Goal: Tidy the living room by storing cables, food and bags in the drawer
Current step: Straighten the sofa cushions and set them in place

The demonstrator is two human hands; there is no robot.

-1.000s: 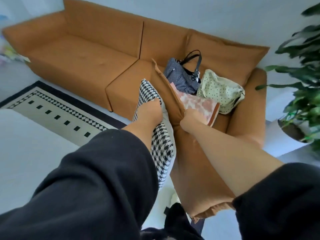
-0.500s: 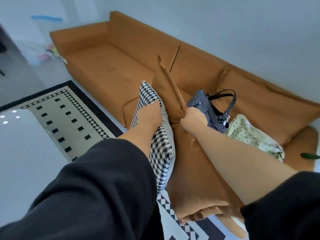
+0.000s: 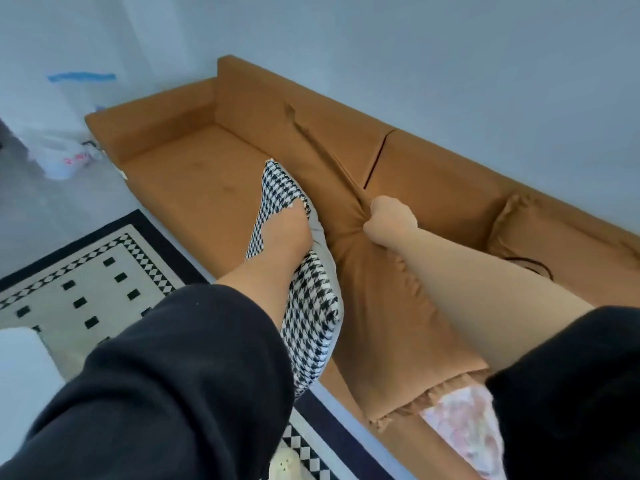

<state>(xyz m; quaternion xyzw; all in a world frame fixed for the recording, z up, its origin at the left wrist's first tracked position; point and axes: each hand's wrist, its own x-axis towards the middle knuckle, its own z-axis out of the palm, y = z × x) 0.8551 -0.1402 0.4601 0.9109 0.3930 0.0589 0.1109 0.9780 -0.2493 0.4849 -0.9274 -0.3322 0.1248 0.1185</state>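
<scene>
My left hand (image 3: pixel 289 233) grips a black-and-white houndstooth cushion (image 3: pixel 304 306) held on edge above the front of the orange sofa (image 3: pixel 194 181). My right hand (image 3: pixel 389 220) clutches a bunched fold of a large orange cushion (image 3: pixel 381 306) that stands beside the houndstooth one. A pink-patterned cushion (image 3: pixel 464 420) shows under the orange cushion's lower edge. A dark bag strap (image 3: pixel 533 266) peeks out behind my right forearm; the bags themselves are hidden.
A black-and-white patterned rug (image 3: pixel 86 289) lies on the floor before the sofa. A white plastic bag (image 3: pixel 65 161) sits on the floor by the sofa's left arm. A white surface (image 3: pixel 20 368) shows at the lower left. The sofa's left seat is bare.
My view has swung left along the sofa, carrying both cushions over its left seats. The blue handbag and spotted bag have dropped out of sight behind my right arm.
</scene>
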